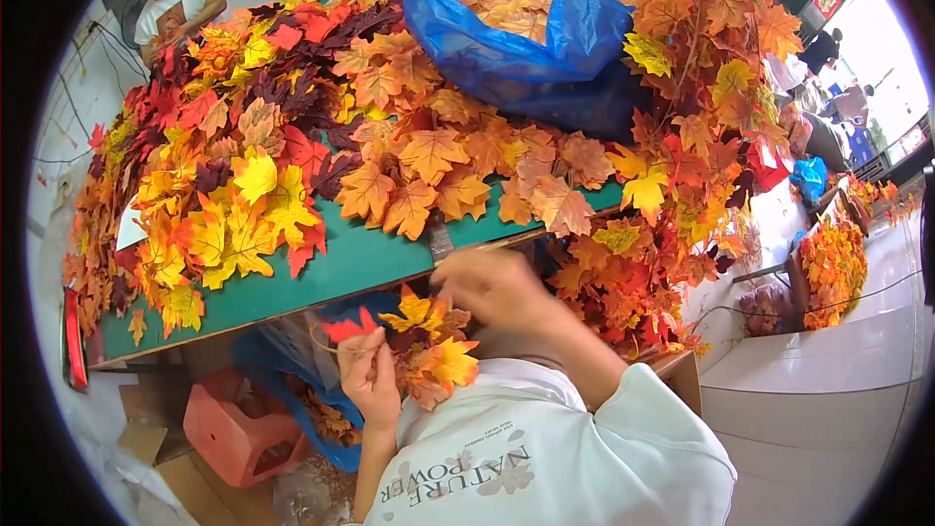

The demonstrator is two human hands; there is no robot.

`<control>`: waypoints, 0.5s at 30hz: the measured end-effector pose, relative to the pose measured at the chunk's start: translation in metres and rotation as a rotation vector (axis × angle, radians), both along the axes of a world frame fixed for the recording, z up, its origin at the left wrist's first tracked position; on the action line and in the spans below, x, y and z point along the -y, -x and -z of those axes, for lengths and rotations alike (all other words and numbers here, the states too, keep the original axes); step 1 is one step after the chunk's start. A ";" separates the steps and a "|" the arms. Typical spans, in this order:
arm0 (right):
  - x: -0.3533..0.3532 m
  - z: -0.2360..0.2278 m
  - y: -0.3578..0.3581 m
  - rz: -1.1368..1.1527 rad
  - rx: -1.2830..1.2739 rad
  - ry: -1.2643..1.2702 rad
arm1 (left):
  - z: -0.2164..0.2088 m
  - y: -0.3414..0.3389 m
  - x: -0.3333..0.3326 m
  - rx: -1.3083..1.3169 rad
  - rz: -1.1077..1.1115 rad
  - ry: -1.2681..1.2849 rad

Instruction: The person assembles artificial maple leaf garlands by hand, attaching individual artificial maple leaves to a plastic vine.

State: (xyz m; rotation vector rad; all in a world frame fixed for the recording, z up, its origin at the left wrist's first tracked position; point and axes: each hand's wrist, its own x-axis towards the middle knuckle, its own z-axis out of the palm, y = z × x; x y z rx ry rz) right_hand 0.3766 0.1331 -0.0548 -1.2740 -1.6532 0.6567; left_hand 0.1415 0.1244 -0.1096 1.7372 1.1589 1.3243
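Note:
My left hand (370,380) is closed in a pinch below the table edge, holding a red artificial maple leaf (353,327). A thin brown stem (317,339) loops out beside its fingers. Next to it, a bunch of yellow and orange artificial leaves (452,362) hangs in front of my white shirt. My right hand (495,287) is at the table's front edge, close above that bunch. Motion smears its fingers, so whether they hold anything is unclear. Just beyond it, orange leaves (411,206) lie on the green tabletop (365,268).
A blue plastic bag (506,68) of orange leaves stands at the back. Leaf garlands (682,136) hang at the right; mixed leaves (243,127) heap at the left. A pink stool (239,429) stands below. Two people, one in white (185,0), are across the table.

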 end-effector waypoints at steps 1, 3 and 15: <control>0.000 -0.004 -0.018 0.305 0.042 -0.118 | 0.003 0.001 -0.001 0.016 -0.020 -0.001; -0.007 -0.009 -0.066 0.682 0.251 -0.244 | 0.012 0.004 -0.001 0.199 -0.016 0.183; -0.045 0.039 -0.112 0.663 0.419 -0.031 | 0.032 0.008 -0.001 0.709 0.203 0.625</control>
